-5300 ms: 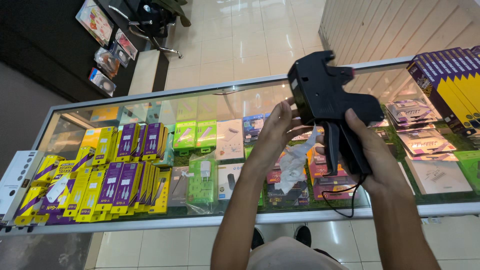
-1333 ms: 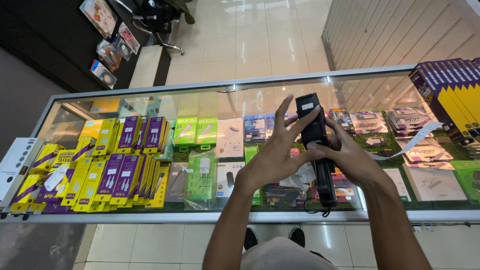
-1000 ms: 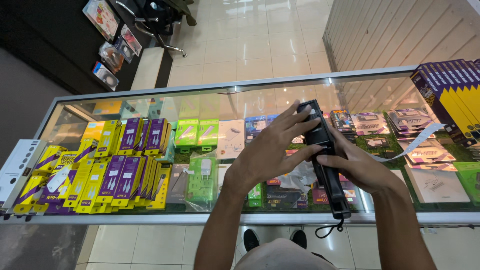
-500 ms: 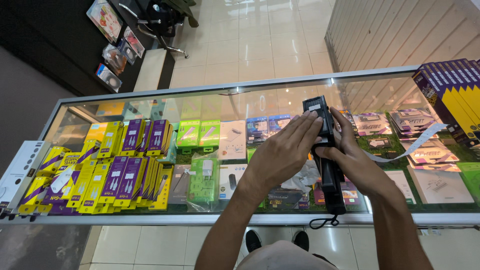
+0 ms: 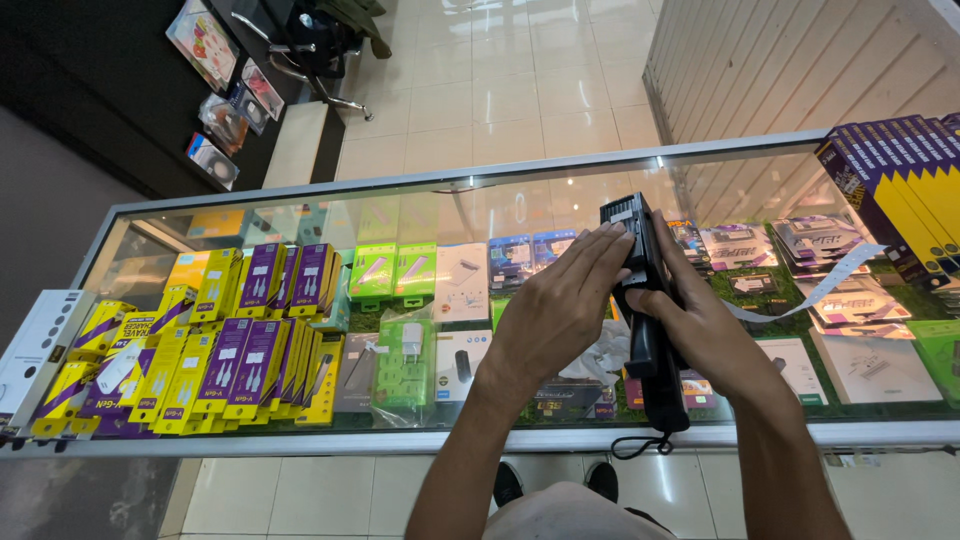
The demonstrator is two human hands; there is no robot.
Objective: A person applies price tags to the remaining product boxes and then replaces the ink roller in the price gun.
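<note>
Frame centre: both hands' grips, left hand [image 5: 560,315] and right hand [image 5: 705,330], clamp the black labeller [image 5: 648,300] above the glass tabletop [image 5: 300,215]; packaged boxes [image 5: 250,330] fill it.

Two hands show, the left hand [image 5: 560,320] and the right hand [image 5: 700,335], both on one black handheld tool [image 5: 645,300] in the middle of the frame. One glass-topped desk [image 5: 300,200] runs across the frame. At lower left lie many yellow and purple packets [image 5: 200,350], too overlapped to count. Two light green boxes [image 5: 395,275] sit side by side at centre left, and one clear bag of green plugs [image 5: 405,360] lies below them. One stack of purple and yellow boxes [image 5: 900,190] stands at upper right. One white paper strip [image 5: 820,290] trails at right. One white card with dots [image 5: 35,350] rests at far left. Two shoes [image 5: 555,482] show at the bottom.
</note>
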